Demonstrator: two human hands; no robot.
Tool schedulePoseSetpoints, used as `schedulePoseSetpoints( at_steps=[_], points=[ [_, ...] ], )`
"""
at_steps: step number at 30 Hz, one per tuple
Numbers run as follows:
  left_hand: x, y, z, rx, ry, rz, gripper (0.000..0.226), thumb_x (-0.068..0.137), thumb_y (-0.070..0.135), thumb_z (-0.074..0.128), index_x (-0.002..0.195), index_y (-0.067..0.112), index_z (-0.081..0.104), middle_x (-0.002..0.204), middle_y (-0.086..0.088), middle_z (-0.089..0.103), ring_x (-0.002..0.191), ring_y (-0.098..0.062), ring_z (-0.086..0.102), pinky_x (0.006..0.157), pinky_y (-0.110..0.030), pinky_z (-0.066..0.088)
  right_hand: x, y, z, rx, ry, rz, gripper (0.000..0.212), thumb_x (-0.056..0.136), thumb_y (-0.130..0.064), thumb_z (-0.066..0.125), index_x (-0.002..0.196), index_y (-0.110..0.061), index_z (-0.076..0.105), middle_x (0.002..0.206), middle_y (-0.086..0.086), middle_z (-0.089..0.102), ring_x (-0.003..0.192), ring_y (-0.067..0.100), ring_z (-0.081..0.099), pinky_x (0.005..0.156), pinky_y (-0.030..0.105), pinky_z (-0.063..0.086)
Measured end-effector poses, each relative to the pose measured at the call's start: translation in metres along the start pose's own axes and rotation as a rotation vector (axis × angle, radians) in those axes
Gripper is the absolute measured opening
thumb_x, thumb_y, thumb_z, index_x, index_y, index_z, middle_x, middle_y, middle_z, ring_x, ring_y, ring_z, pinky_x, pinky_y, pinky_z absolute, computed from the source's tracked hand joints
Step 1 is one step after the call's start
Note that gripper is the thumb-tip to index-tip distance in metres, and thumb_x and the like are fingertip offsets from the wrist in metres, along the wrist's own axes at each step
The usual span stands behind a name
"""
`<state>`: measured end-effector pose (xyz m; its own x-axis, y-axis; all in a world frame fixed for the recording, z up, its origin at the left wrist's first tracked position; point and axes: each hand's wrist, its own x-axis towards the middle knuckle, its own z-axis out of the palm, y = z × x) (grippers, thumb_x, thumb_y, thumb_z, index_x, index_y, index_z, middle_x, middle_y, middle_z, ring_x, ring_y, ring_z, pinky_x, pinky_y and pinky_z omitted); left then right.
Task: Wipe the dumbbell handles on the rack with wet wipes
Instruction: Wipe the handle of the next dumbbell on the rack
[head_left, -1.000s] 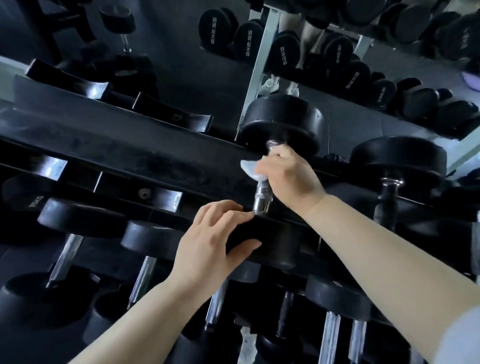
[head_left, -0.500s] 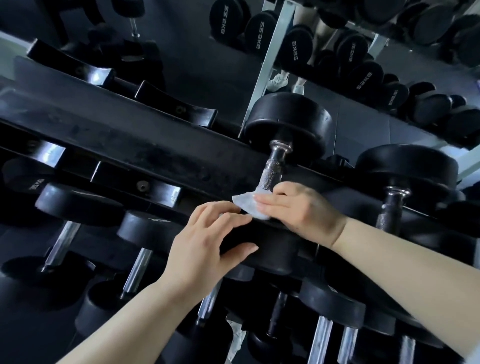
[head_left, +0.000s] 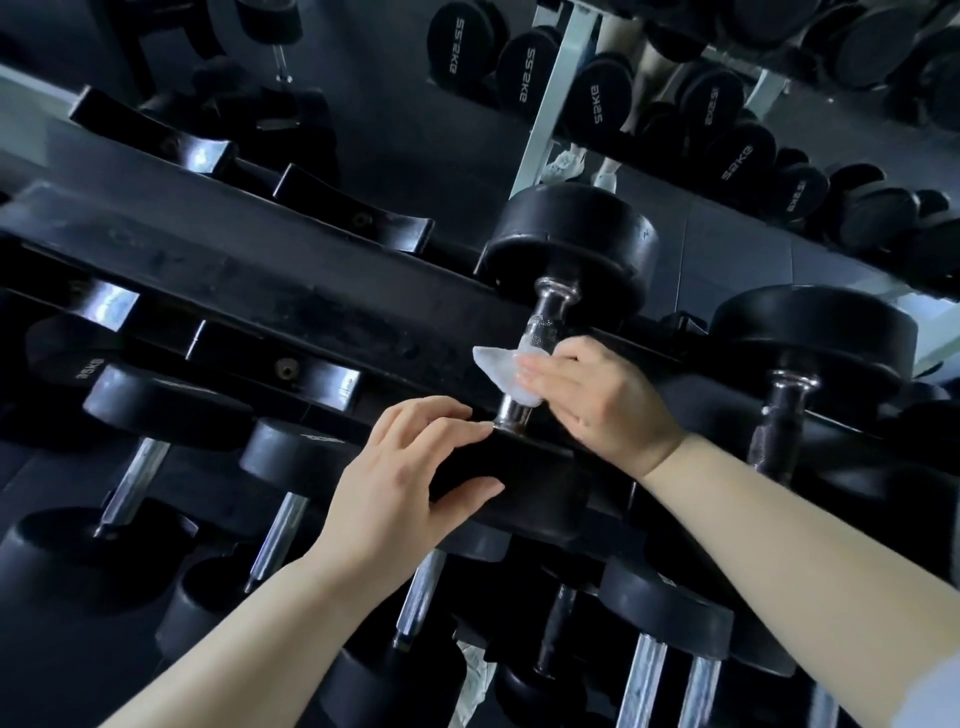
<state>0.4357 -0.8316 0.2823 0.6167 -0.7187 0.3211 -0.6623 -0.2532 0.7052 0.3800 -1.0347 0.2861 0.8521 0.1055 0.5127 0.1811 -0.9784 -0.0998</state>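
Head view: I am looking at a black dumbbell rack (head_left: 249, 270) in a dim gym. Its top-tier rail runs from the left edge down toward the right. 2 bare saddles (head_left: 358, 218) sit on the rail's far side toward the left end. Beyond them are a dark floor, a pale upright post (head_left: 550, 88) and further rows of black dumbbells (head_left: 597, 98).

The dumbbell (head_left: 571, 244) I am working on lies across the top tier near its middle, with its handle (head_left: 540, 327) bare at the far end. My right grip (head_left: 597, 400) curls round the near half of that handle, holding a wet wipe (head_left: 493, 364) wrapped against the metal. A loose corner of the wipe sticks out to the left. My left grip (head_left: 400, 488) holds nothing. Its fingers are relaxed and laid over the dumbbell's near head, and its thumb is spread against the rim.

Toward the rail's right end, a second dumbbell (head_left: 810, 338) sits just beside my right forearm. Below the rail's front edge, the lower tier (head_left: 161, 405) is packed with dumbbells whose chrome handles point up at me. There is open room to the left along the rail.
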Motion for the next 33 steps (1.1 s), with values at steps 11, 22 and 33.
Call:
schedulePoseSetpoints(
  at_steps=[11, 22, 33],
  points=[
    [-0.001, 0.002, 0.002, -0.015, 0.006, -0.023, 0.033, 0.074, 0.047, 0.050, 0.103, 0.033, 0.050, 0.110, 0.016, 0.044, 0.103, -0.005, 0.043, 0.076, -0.010, 0.030, -0.008, -0.004, 0.001, 0.104, -0.036, -0.007, 0.029, 0.075, 0.003, 0.047, 0.086, -0.002, 0.074, 0.087, 0.012, 0.073, 0.083, 0.020, 0.046, 0.077, 0.028, 0.045],
    [-0.001, 0.003, 0.000, -0.023, 0.005, -0.033, 0.032, 0.073, 0.048, 0.050, 0.102, 0.034, 0.051, 0.107, 0.019, 0.050, 0.102, -0.006, 0.043, 0.076, -0.010, 0.030, -0.022, -0.001, -0.006, 0.094, -0.025, 0.087, 0.021, 0.077, -0.011, 0.055, 0.079, -0.001, 0.074, 0.094, 0.014, 0.072, 0.083, 0.019, 0.052, 0.076, 0.028, 0.046],
    [-0.001, 0.004, 0.001, -0.026, 0.001, -0.039, 0.032, 0.073, 0.048, 0.050, 0.102, 0.034, 0.050, 0.108, 0.019, 0.049, 0.101, -0.006, 0.044, 0.077, -0.011, 0.030, -0.005, -0.011, 0.008, 0.151, 0.129, 0.499, 0.022, 0.073, -0.006, 0.054, 0.078, 0.000, 0.074, 0.092, 0.016, 0.072, 0.081, 0.028, 0.067, 0.087, 0.005, 0.036]
  ],
)
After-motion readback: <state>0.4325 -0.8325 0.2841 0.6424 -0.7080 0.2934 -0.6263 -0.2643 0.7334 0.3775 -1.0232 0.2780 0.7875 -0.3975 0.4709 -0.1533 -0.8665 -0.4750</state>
